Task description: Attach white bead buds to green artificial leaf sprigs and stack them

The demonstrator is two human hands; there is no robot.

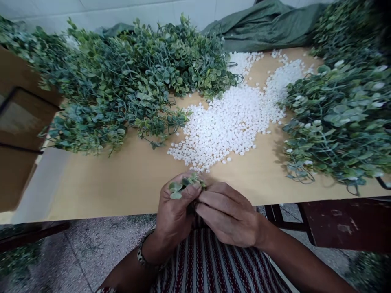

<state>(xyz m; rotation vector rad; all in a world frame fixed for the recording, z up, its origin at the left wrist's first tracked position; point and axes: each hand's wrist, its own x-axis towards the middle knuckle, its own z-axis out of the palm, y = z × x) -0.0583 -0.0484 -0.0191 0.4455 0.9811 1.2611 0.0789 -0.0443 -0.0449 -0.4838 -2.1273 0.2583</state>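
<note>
My left hand (177,207) is closed around an artificial leaf sprig (176,190), its small green leaves poking out past the thumb. Pressed up against it, my right hand (229,211) has its fingers pinched together at the sprig's right side; whatever sits between those fingertips is hidden. Both hands are over the table's front edge. Just beyond them spreads a heap of small white plastic pieces (226,122) on the tan tabletop (122,183).
A large pile of green artificial sprigs (122,77) lies back left. Sprigs with white tips (345,122) are heaped on the right. Dark green cloth (265,24) lies along the wall. A cardboard box (18,130) stands at the left, a dark red stool (345,224) below right.
</note>
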